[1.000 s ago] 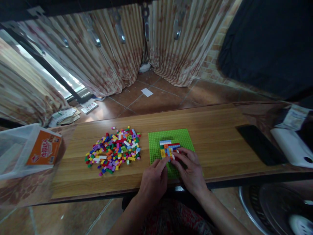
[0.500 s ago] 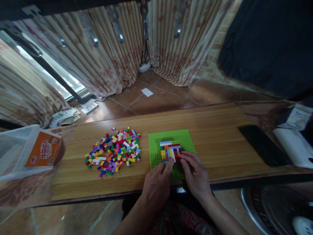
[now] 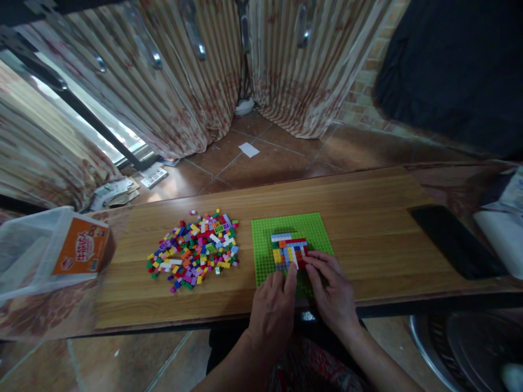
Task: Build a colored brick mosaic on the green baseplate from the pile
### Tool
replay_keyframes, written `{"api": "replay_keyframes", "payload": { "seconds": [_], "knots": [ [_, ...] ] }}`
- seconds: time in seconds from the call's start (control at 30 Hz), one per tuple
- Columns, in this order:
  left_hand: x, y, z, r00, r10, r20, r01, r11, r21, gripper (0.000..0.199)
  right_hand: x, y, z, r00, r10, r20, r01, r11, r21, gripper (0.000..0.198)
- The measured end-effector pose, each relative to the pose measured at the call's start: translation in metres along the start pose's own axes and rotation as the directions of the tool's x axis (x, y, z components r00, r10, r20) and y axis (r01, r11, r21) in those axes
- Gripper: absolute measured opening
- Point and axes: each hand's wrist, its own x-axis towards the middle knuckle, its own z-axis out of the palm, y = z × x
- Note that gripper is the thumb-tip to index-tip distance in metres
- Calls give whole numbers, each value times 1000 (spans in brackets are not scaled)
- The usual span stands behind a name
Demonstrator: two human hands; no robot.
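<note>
A low build of toy bricks (image 3: 283, 251) in white, red, yellow, orange and blue stands on the green baseplate (image 3: 261, 228). My left hand (image 3: 273, 309) reaches in from the front, its index finger stretched out with the tip on the build's near edge by a white brick. The other fingers of that hand are curled, with nothing visible in them. At the build's right side, my right hand (image 3: 334, 291) has its thumb and fingertips closed against a red brick (image 3: 301, 260). Fingertips partly hide the near right corner.
Left of the baseplate lies a loose pile of mixed bricks (image 3: 196, 250) on the wooden board (image 3: 368, 218). A clear plastic box (image 3: 36, 245) with an orange label stands at the far left. On the right lies a black phone-like slab (image 3: 453, 239).
The whole view has shifted slightly, so the table appears a little further right. Both hands stay at the build, in nearly the same pose.
</note>
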Motion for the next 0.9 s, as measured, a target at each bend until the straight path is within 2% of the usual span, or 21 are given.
{"api": "replay_keyframes", "payload": {
  "seconds": [0.2, 0.3, 0.4, 0.53, 0.7, 0.9],
  "knots": [
    [1, 2, 0, 999, -46, -18, 45, 998, -53, 53, 0, 1, 3, 999, -25, -21, 25, 1000, -13, 25],
    [0, -1, -4, 997, -77, -30, 69, 978, -198, 56, 1, 2, 2, 999, -33, -23, 33, 999, -3, 27],
    [-7, -9, -8, 993, -94, -71, 60, 923, -381, 57, 4, 1, -3, 999, -24, -25, 24, 1000, 8, 28],
    [-23, -22, -10, 973, -194, -126, 102, 848, -520, 53, 4, -5, -11, 998, -37, -55, 35, 999, -37, 27],
    [-42, -36, -11, 944, -303, -131, 177, 800, -574, 38, 3, -14, -5, 989, -146, -22, 143, 987, -78, 23],
    [-47, -40, -12, 952, -285, -109, 158, 768, -621, 34, 1, -9, 14, 975, -220, -34, 214, 968, -131, 20]
  ]
}}
